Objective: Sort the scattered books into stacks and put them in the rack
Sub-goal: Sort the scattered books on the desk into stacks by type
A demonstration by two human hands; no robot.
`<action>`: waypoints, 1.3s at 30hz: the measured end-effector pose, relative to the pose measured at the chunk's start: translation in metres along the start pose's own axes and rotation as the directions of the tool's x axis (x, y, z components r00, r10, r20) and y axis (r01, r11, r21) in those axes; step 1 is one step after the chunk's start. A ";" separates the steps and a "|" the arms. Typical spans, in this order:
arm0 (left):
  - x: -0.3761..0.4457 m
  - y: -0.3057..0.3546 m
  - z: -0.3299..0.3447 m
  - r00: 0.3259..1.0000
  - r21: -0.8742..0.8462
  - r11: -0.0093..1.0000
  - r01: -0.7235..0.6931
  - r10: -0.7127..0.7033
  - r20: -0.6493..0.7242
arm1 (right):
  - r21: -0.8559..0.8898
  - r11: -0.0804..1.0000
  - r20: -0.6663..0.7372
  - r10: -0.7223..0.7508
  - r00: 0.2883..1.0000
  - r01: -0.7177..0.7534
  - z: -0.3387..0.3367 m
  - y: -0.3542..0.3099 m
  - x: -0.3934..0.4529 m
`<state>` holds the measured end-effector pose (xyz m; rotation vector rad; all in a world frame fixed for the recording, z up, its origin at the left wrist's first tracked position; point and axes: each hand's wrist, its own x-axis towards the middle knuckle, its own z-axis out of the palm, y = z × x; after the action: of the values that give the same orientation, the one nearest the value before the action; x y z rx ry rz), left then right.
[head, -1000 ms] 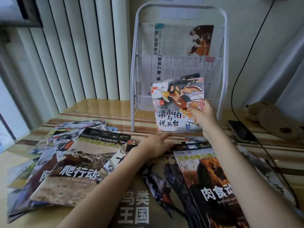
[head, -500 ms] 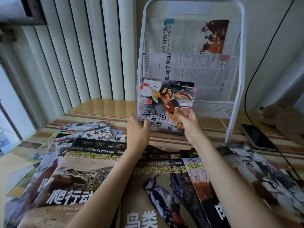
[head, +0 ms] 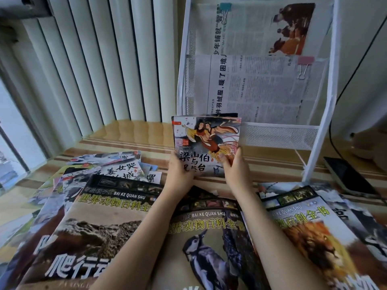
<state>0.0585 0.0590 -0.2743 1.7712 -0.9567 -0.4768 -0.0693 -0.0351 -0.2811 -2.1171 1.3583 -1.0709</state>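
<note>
A small stack of thin picture books [head: 206, 143] is held upright in both hands, its lower edge close to or resting on the desk [head: 129, 135], just in front of the white mesh rack [head: 280, 137]; the step in hand is judged to be the squaring-up of one sorted stack before it is put away. The left hand [head: 180, 170] is closed in a grip on the lower left corner, and the right hand [head: 234, 168] is closed in a grip on the lower right edge, thumb laid across the cover. The front cover is painted with two robed figures in orange and red above large black characters; further edges are seen behind it, so more than one book appears to be held, though the count cannot be told. For the next move, the stack would need to be lifted over the low front wall of the bottom tier and lowered in without the floppy covers being bent; that tier looks free, while clipped newspapers [head: 261, 88] fill the upper tiers. Much of the task is judged to remain: large animal encyclopedias [head: 209, 237] and smaller storybooks [head: 117, 170] are spread overlapping across the desk.
</note>
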 end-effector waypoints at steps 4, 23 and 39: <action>-0.002 -0.001 0.000 0.997 0.009 0.999 0.032 -0.033 0.065 | -0.120 0.991 -0.046 0.045 0.998 -0.050 0.001 0.001 -0.004; -0.074 0.061 -0.026 0.935 0.616 0.706 -0.350 0.304 0.182 | -0.448 0.890 0.177 0.186 0.966 -0.089 -0.146 0.013 -0.069; -0.146 0.024 -0.052 0.947 0.574 0.796 -0.193 -0.001 0.321 | -0.622 0.735 0.081 0.404 0.911 -0.271 -0.156 0.028 -0.120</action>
<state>-0.0025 0.2009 -0.2479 2.2379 -1.5437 -0.4127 -0.2353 0.0698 -0.2491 -2.1591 2.0705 -0.2544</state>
